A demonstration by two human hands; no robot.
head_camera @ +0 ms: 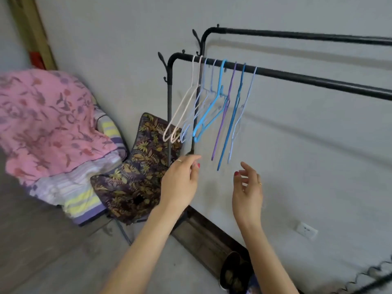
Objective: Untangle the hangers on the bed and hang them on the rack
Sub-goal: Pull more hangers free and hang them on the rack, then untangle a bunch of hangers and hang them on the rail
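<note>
A black clothes rack stands against the wall, and its front rail point(297, 76) carries several thin hangers at its left end. They include a white hanger point(182, 111), a bright blue hanger point(209, 117), a purple hanger point(222, 124) and a darker blue hanger point(232, 124). They hang slanted and slightly blurred. My left hand point(182, 181) is just below the white and pale blue hangers with its fingers loosely bent and nothing in it. My right hand point(247, 187) is below the purple and blue hangers, fingers spread and empty.
The rack's rear rail point(297, 35) runs higher, and coat hooks stick out of the left posts. At left a pink floral quilt point(46, 119) lies on stacked striped bedding beside a dark leaf-print cushion point(135, 177). Shoes point(233, 270) sit on the floor and a wall socket point(306, 230) is low on the wall.
</note>
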